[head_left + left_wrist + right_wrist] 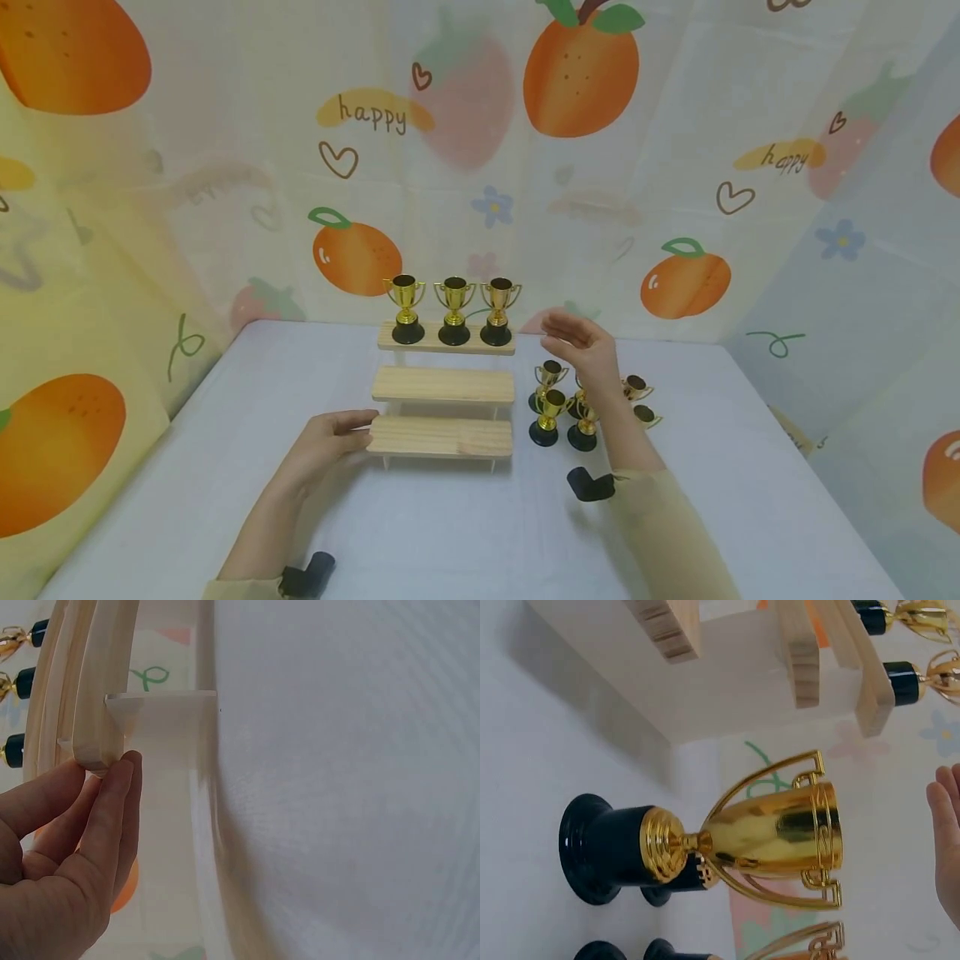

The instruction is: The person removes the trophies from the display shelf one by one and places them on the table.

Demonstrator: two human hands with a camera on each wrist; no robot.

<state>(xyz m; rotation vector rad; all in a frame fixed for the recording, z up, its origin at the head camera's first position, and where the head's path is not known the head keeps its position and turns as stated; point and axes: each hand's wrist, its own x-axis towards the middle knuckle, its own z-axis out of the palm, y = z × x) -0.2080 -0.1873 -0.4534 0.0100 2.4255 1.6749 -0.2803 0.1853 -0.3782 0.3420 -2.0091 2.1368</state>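
Observation:
A three-step wooden display stand (442, 387) rises on the white table. My left hand (330, 446) pinches the left end of its lowest step (97, 742), thumb on one face and fingers against the other. On the top step stand three gold trophy cups with black bases, the right one (497, 312) nearest my other hand. My right hand (588, 354) hovers right of the top step with nothing in it, fingers extended together. Below it several more trophy cups stand on the table, one gold cup (772, 832) large in the right wrist view. The forearm hides part of this group.
The middle step (442, 385) and lowest step (441, 437) show bare wood. A cloth backdrop (465, 208) printed with fruit hangs behind the table (450, 533). Black wrist mounts (590, 485) sit at both sleeves.

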